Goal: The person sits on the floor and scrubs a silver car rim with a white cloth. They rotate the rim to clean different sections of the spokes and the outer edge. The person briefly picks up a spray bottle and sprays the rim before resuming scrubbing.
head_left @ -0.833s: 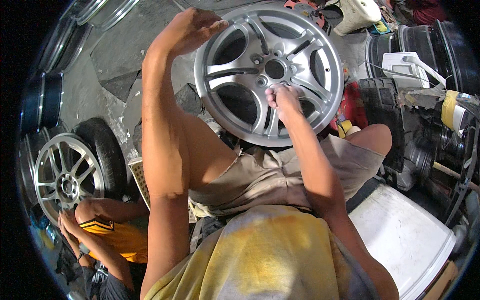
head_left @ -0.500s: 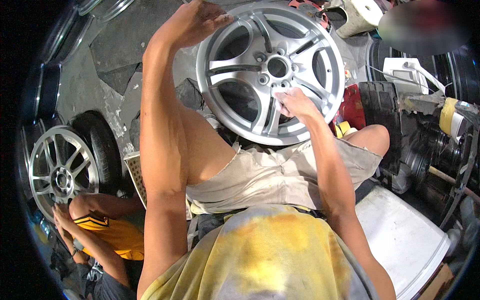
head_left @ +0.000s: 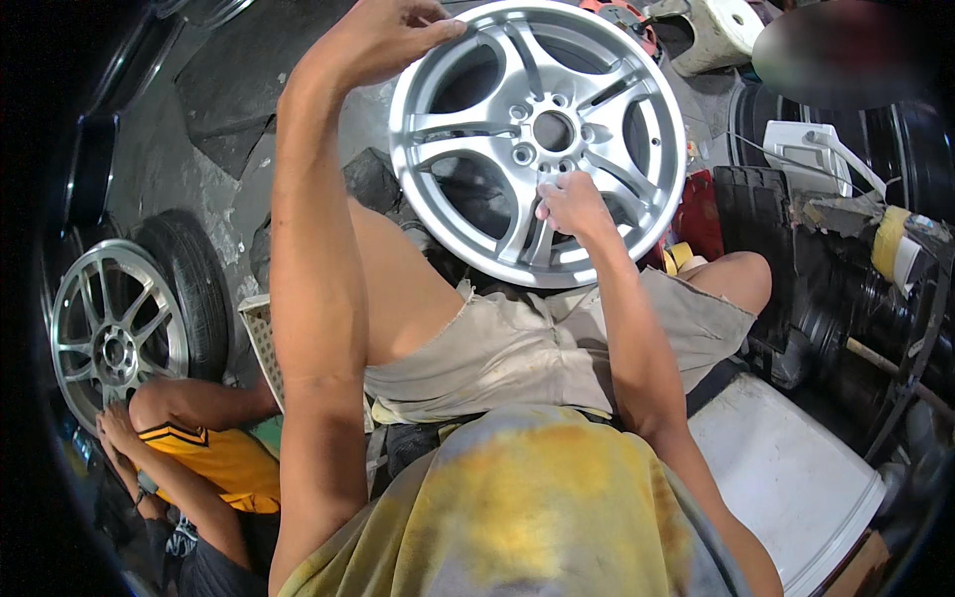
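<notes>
A silver alloy wheel rim (head_left: 552, 97) with split spokes and an open centre hole leans in front of my legs, its face toward me. At its far left edge is my left hand (head_left: 393, 40), thumb stretched onto the lip and fingers bent around the edge. My right hand (head_left: 577, 206) is closed, its whitened fingertips pressed at the near spoke just below the hub's bolt holes. Whatever those fingers pinch, if anything, is hidden.
Left of me, a co-worker's hands (head_left: 116, 428) touch another multi-spoke rim (head_left: 119, 348), beside a black tyre (head_left: 194, 298). A white panel (head_left: 786, 478) lies at my right. A yellow tape roll (head_left: 679, 257) and a red object (head_left: 701, 214) sit beyond my right knee.
My right hand has shifted slightly left, its fingers more tucked against the spoke. My left hand keeps its place on the edge. The whole view has moved a little.
</notes>
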Motion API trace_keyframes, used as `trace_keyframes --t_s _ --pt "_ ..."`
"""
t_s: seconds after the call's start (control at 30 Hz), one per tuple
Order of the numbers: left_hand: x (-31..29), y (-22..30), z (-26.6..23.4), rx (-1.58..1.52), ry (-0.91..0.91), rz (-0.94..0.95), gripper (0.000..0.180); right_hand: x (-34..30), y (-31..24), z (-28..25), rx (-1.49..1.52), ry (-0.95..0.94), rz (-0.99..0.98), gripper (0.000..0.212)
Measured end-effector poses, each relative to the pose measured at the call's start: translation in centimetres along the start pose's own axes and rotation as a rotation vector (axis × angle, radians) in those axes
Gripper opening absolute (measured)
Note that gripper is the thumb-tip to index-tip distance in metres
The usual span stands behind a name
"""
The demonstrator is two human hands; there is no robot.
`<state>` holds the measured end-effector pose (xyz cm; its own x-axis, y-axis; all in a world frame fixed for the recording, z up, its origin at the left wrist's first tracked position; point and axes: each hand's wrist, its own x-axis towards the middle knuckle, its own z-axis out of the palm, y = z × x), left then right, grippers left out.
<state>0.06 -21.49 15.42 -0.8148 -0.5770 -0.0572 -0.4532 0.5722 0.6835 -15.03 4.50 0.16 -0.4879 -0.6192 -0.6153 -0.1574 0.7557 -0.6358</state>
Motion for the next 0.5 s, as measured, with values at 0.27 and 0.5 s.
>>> trace_keyframes --t_s 0.27,0.5 --pt "0.5 -1.5 0.4 -0.003 -0.006 -0.016 0.043 0.8 -0.2 -0.1 -0.162 -0.103 0.023 0.03" --pt "0.7 -0.8 0.9 -0.022 -0.014 0.007 0.043 0.7 -1.4 0.1 -0.109 0.134 -0.067 0.032"
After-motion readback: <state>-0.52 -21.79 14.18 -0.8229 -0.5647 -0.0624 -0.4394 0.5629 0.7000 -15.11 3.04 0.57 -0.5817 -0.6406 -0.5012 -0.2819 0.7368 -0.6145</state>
